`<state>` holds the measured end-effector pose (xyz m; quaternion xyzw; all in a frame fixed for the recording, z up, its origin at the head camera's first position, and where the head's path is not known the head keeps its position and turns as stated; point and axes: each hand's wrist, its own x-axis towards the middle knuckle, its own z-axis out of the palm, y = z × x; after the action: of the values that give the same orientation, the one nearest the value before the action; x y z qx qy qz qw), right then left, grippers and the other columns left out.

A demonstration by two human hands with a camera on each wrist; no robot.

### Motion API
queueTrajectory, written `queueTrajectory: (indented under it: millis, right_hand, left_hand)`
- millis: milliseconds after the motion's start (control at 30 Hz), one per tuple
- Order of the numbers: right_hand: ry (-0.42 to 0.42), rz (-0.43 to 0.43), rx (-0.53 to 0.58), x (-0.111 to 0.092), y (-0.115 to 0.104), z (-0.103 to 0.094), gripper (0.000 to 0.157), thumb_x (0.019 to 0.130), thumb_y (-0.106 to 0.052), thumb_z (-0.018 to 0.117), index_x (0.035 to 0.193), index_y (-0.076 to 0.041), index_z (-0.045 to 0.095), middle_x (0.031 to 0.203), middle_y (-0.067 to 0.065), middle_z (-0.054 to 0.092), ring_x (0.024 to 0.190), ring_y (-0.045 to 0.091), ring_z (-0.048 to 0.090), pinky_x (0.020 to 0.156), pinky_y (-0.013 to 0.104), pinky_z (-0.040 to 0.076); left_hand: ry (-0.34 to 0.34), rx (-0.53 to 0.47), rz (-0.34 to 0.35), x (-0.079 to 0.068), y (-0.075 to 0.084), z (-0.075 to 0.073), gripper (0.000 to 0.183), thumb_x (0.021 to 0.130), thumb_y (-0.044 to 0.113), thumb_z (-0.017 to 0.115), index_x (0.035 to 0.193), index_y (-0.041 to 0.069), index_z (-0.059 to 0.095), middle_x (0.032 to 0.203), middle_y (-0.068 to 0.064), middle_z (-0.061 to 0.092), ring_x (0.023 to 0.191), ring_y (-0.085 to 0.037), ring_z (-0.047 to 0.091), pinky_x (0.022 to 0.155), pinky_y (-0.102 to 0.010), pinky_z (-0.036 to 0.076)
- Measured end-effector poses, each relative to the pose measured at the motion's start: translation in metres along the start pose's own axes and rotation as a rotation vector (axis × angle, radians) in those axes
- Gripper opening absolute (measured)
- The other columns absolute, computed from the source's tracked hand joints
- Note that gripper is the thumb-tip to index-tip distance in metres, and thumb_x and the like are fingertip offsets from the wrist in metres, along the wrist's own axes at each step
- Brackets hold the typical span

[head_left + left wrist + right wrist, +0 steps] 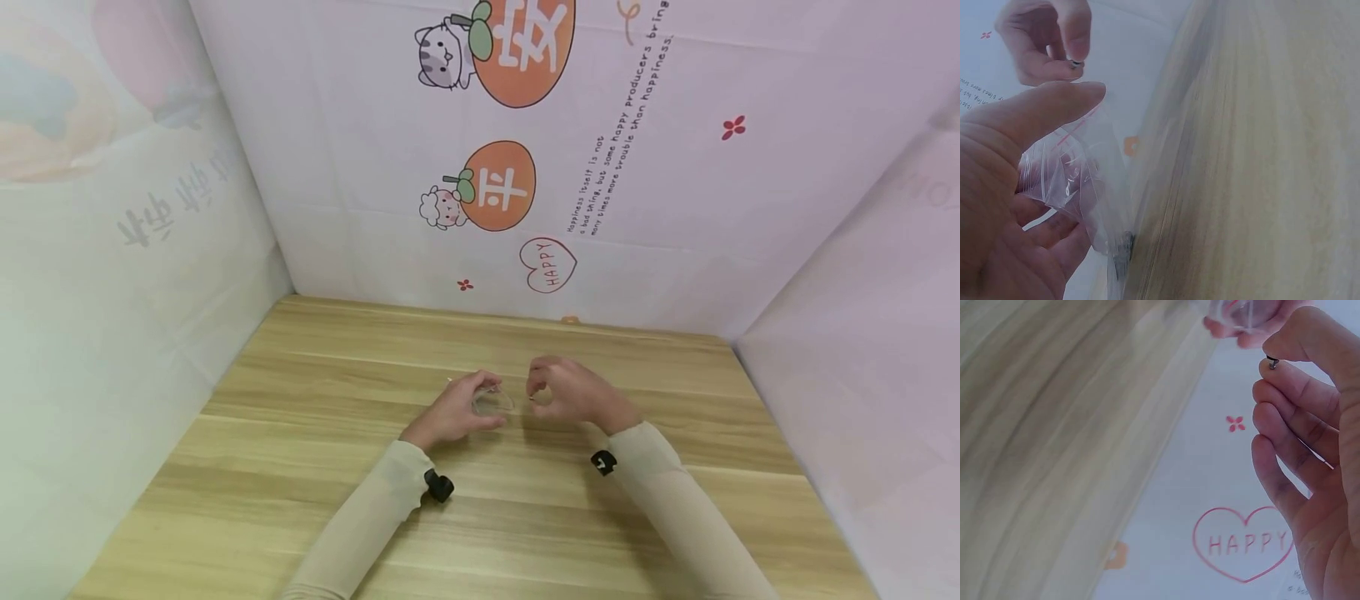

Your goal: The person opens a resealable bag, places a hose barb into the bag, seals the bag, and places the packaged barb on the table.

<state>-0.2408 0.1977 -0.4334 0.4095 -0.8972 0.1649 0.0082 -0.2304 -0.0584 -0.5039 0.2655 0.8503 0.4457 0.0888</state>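
My left hand (453,411) holds a clear plastic zip bag (1075,178) between the thumb and the curled fingers. A red line runs along the bag near its mouth, and several small dark pieces (1124,253) show at its bottom end. To the right of the bag, a short distance from it, is my right hand (579,393). Its thumb and index finger pinch a tiny screw (1273,364), black at one end and silvery at the other. The other fingers of that hand are bent and hold nothing.
Both hands are over a wood-grain table (510,533). A white printed sheet (360,167) stands upright behind it, with more pale sheets at the left (112,317) and right (870,350). Dark wrist cameras sit on both sleeves.
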Motion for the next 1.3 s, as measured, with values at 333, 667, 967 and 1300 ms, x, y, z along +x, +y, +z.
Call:
queueTrajectory:
  millis: [333, 667, 967, 1300]
  right_hand:
    - [-0.008, -0.073, -0.054, 0.020, -0.015, -0.006, 0.005, 0.085, -0.011, 0.077, 0.089, -0.010, 0.079, 0.093, 0.003, 0.072, 0.088, 0.019, 0.073, 0.080, 0.030, 0.063]
    - [0.014, -0.112, -0.020, 0.037, -0.019, 0.005, 0.011, 0.085, -0.010, 0.078, 0.093, -0.005, 0.081, 0.093, 0.004, 0.074, 0.088, 0.021, 0.074, 0.081, 0.029, 0.063]
    - [0.041, -0.102, 0.065, 0.043, -0.017, 0.012, 0.016, 0.085, -0.010, 0.082, 0.100, -0.003, 0.080, 0.101, 0.008, 0.074, 0.096, 0.029, 0.074, 0.088, 0.041, 0.064]
    - [0.035, 0.010, 0.059, 0.025, -0.011, -0.003, 0.027, 0.093, -0.024, 0.079, 0.110, -0.003, 0.079, 0.109, 0.013, 0.074, 0.103, 0.028, 0.072, 0.093, 0.045, 0.062]
  left_hand:
    - [-0.010, -0.016, -0.005, 0.001, 0.000, 0.000, 0.069, 0.092, 0.027, 0.084, 0.150, 0.007, 0.052, 0.146, -0.008, 0.063, 0.142, -0.028, 0.057, 0.121, -0.046, 0.046]
    - [-0.003, 0.009, 0.011, 0.003, -0.005, 0.001, 0.064, 0.092, 0.033, 0.084, 0.146, 0.014, 0.055, 0.152, -0.005, 0.060, 0.143, -0.027, 0.055, 0.121, -0.048, 0.046]
    - [0.024, -0.012, 0.032, 0.003, -0.007, -0.001, 0.063, 0.091, 0.029, 0.084, 0.144, 0.009, 0.057, 0.146, -0.008, 0.064, 0.133, -0.026, 0.060, 0.114, -0.050, 0.050]
    - [0.017, -0.006, 0.010, 0.002, -0.002, -0.001, 0.068, 0.093, 0.031, 0.084, 0.149, 0.007, 0.053, 0.146, -0.009, 0.064, 0.140, -0.029, 0.059, 0.119, -0.050, 0.047]
